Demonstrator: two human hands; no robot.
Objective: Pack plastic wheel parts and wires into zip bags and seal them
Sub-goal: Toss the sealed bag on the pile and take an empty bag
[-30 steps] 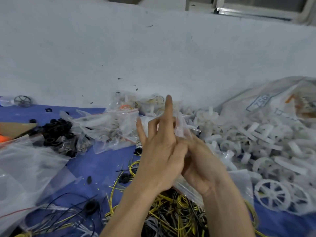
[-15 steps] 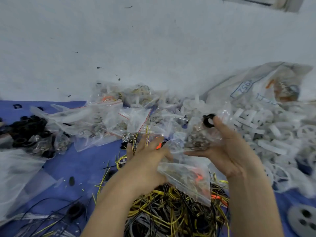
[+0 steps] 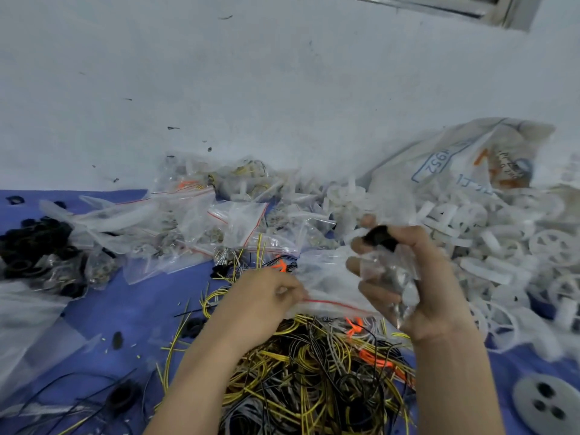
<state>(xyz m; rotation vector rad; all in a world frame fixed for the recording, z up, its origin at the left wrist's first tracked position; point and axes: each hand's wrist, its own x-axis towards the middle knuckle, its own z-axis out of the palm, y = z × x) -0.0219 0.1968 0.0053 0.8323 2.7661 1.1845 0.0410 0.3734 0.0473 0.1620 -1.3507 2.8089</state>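
While the far left is just a heap of black rubber rings (image 3: 31, 246) with a big clear plastic bag (image 3: 28, 324) slumped in front of it, the real business is in the middle. A drift of filled zip bags (image 3: 194, 233) runs along the foot of the white wall (image 3: 251, 89).

Next over, the left hand (image 3: 263, 296) is down low, fingers curled, pinching the red-striped mouth of a clear zip bag (image 3: 332, 277). That bag lies across the top of the wire tangle (image 3: 314, 372), which is yellow, black, grey and a bit of orange, right under both forearms. Its far end reaches the lower fingers of the right hand (image 3: 417, 287); can't tell if they hold it.

That hand is raised, fingers wrapped round a small crumpled clear bag (image 3: 389, 274), with a black ring-shaped piece (image 3: 378, 235) nipped at the thumb and fingertips. Pretty blurry there.

The white plastic wheel parts (image 3: 502, 246) crowd in close on its right, with a printed sack (image 3: 470, 164) behind them and a grey three-hole disc (image 3: 546, 403) at the bottom right.

Room-wise, the only bare patch of blue table cover (image 3: 131, 309) is left of the wires, with a loose black ring (image 3: 120, 397) on it. The wall hems in the back and the wheel pile hems in the right.
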